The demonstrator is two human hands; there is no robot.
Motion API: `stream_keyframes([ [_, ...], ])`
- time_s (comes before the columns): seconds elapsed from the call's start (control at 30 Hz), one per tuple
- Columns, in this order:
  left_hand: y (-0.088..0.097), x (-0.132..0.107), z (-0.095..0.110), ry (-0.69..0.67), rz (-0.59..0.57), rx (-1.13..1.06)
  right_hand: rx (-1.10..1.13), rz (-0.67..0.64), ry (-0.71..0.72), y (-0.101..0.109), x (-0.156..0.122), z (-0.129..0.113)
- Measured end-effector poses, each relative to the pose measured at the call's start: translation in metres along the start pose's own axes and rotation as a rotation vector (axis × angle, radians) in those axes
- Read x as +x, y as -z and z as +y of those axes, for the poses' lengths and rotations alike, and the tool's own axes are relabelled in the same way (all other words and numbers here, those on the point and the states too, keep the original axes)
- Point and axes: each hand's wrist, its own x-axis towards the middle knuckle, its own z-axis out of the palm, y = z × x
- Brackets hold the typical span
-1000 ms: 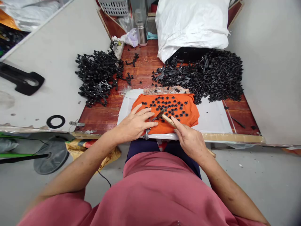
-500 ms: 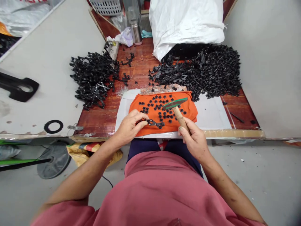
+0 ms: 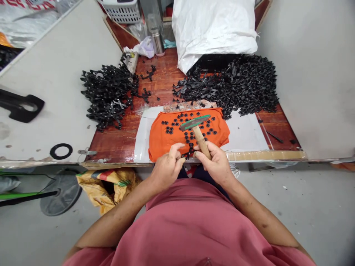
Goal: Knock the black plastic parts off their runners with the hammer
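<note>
An orange cloth (image 3: pixel 159 142) lies on a white board (image 3: pixel 244 135) at the near edge of a red wooden table (image 3: pixel 116 138). Several small black round pieces (image 3: pixel 191 127) are scattered over the cloth. My left hand (image 3: pixel 166 168) is closed, pinching a small black metal part (image 3: pixel 188 153) at the cloth's near edge. My right hand (image 3: pixel 215 164) is wrapped round the wooden handle of a hammer (image 3: pixel 196 127), and its fingertips also touch the black part. The green-sided hammer head rests over the cloth's middle.
Two heaps of black metal parts sit on the table, one at the left (image 3: pixel 109 92), a larger one at the right (image 3: pixel 241 87). A white sack (image 3: pixel 213 29), a steel flask (image 3: pixel 156 37) and a basket (image 3: pixel 123 11) stand behind. Grey panels flank both sides.
My left hand went from lying flat on the cloth to pinching a black part and drew it to the near edge. The hammer head lifted and swung toward the cloth's middle; my hands came together.
</note>
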Motion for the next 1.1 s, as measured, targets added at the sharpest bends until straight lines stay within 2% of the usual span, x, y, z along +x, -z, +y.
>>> stream_keyframes([
  [0.1, -0.005, 0.001, 0.005, -0.027, -0.106, -0.104, 0.008, -0.035, -0.019, 0.000, -0.003, 0.003],
  [0.17, -0.007, 0.002, 0.008, -0.001, -0.108, -0.161, 0.023, -0.042, -0.031, 0.000, -0.006, 0.003],
  [0.27, -0.004, 0.007, 0.006, 0.109, -0.020, -0.200, 0.030, -0.034, -0.030, 0.001, -0.010, 0.002],
  [0.33, 0.001, 0.012, -0.001, 0.129, 0.067, -0.224, -0.011, -0.009, -0.007, 0.006, -0.012, 0.000],
  [0.47, 0.010, 0.031, -0.021, 0.155, 0.148, -0.318, -0.198, 0.090, 0.053, 0.031, -0.020, -0.001],
  [0.6, 0.008, 0.051, -0.032, 0.200, 0.109, -0.389, -0.391, 0.138, 0.069, 0.061, -0.039, 0.013],
  [0.7, 0.003, 0.060, -0.032, 0.184, 0.077, -0.411, -0.529, 0.132, 0.095, 0.072, -0.054, 0.028],
  [0.9, -0.001, 0.065, -0.031, 0.134, 0.062, -0.393, -0.720, 0.034, 0.152, 0.069, -0.066, 0.041],
  [1.1, 0.002, 0.066, -0.026, 0.139, 0.062, -0.311, -0.750, -0.007, 0.147, 0.065, -0.063, 0.042],
])
